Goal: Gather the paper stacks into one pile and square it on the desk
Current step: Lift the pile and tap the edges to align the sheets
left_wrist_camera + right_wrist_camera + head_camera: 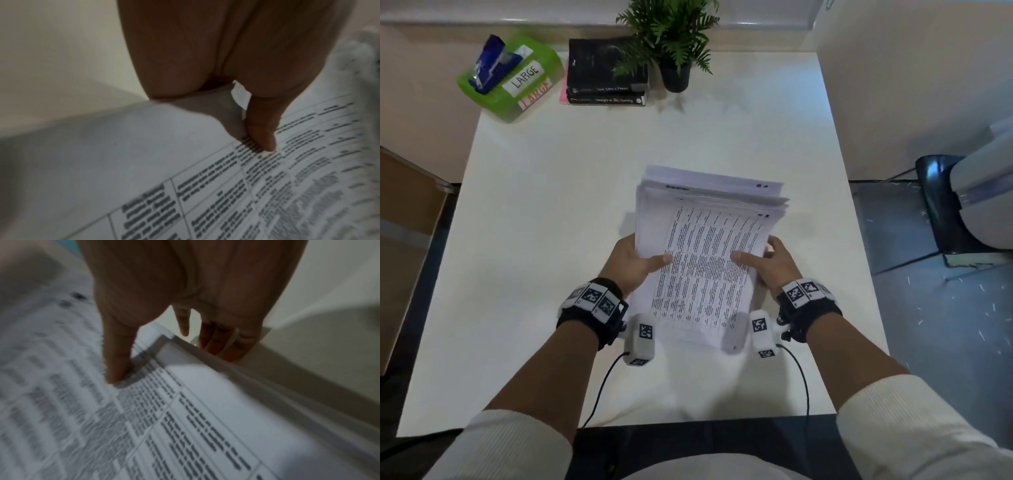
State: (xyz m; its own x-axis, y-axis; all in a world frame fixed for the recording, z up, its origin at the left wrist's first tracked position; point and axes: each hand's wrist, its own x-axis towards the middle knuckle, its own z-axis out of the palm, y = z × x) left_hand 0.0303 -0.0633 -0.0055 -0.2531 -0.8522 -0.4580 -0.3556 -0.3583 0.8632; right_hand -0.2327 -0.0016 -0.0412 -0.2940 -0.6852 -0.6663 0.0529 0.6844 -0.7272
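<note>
1. While both hands clamp its long sides, the paper pile (709,253) sits mid-bench, its near end hanging out toward the person; whether it is lifted off the bench I cannot tell.
2. Left hand (631,263): thumb flat across the top sheet, the other fingers hidden behind the pile's left edge, so it is a pinch grip on the paper. The left wrist view shows that thumb (261,129) pressing the printed page and dimpling the margin beside it.
3. Right hand (774,262): the same, thumb on top. In the right wrist view the fingers (224,344) curl under the pile's edge, with the layered sheet edges showing as a grey band.
4. That top sheet is thin white paper printed with a ruled table of small black text, too blurred to read.
5. Pile is not square: at the far end the sheets fan out in stepped, offset layers with their corners skewed.
6. White bench (551,205), smooth and matte, rectangular.
7. Along its far edge: a glossy green plastic box (517,89) labelled LARGE holding a blue packet, two stacked black books (606,73) with a pink edge beneath, and a feathery green fern in a dark pot (676,77).
</note>
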